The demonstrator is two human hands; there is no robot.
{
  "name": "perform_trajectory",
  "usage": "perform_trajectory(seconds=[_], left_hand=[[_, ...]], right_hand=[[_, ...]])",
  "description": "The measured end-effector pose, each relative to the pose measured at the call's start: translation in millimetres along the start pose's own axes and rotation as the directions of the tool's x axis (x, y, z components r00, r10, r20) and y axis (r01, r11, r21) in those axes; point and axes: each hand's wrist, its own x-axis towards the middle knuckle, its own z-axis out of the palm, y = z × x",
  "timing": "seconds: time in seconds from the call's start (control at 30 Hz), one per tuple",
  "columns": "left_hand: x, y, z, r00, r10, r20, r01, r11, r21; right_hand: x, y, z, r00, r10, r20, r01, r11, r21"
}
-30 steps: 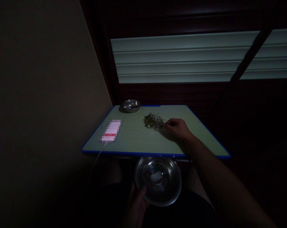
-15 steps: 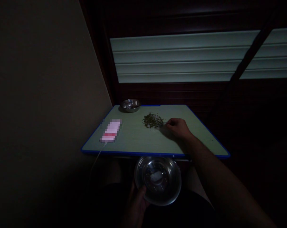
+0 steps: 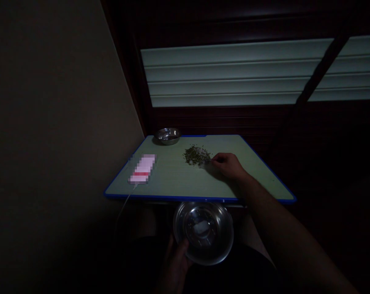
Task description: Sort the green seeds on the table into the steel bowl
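My left hand [image 3: 178, 263] grips the lower left rim of a shiny metal bowl [image 3: 223, 245], thumb over the edge, below the front of the table. Inside the bowl lies a whitish patch, perhaps a reflection. My right hand [image 3: 228, 164] is over the table with thumb and fingers pinched together. A thin, small thing seems to stick out from the fingertips, too dark to name. It reaches the right edge of a loose heap of small greenish-brown grains [image 3: 195, 155], with some whitish bits among them.
A smaller metal bowl [image 3: 168, 136] stands at the table's far left corner. A blurred pink-white phone [image 3: 143, 168] with a white cable [image 3: 125, 206] lies on the left. The pale green table [image 3: 172, 185] has a blue edge. A wall rises at left, a slatted cabinet behind.
My right hand has shifted slightly left, closer to the heap. My left hand and the bowl it holds stay practically still.
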Motion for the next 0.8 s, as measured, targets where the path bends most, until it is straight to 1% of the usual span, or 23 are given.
perform_trajectory(seconds=[0.2, 0.37, 0.47, 0.6, 0.8], left_hand=[[-1.6, 2.6, 2.3, 1.000, -0.006, 0.026, 0.007, 1.000, -0.028], [-1.1, 1.0, 2.1, 1.000, 0.013, 0.002, -0.013, 1.000, -0.013], [-1.8, 2.2, 1.7, 1.000, -0.001, 0.007, 0.001, 1.000, -0.002], [-2.8, 4.8, 2.2, 1.000, -0.005, 0.029, 0.005, 1.000, 0.001], [-2.3, 5.9, 5.3, 1.000, -0.019, 0.015, 0.019, 1.000, -0.009]], right_hand=[[-2.2, -7.0, -0.1, 1.000, -0.001, 0.022, 0.000, 1.000, 0.020], [-3.4, -10.3, 0.3, 0.999, 0.001, 0.032, -0.003, 0.998, 0.068], [-3.2, -9.0, 0.1, 1.000, -0.003, 0.014, 0.001, 0.996, 0.090], [-2.4, -6.6, -0.5, 0.999, 0.035, 0.018, -0.037, 0.993, 0.111], [-2.0, -6.7, -0.4, 0.995, 0.090, 0.046, -0.094, 0.991, 0.092]])
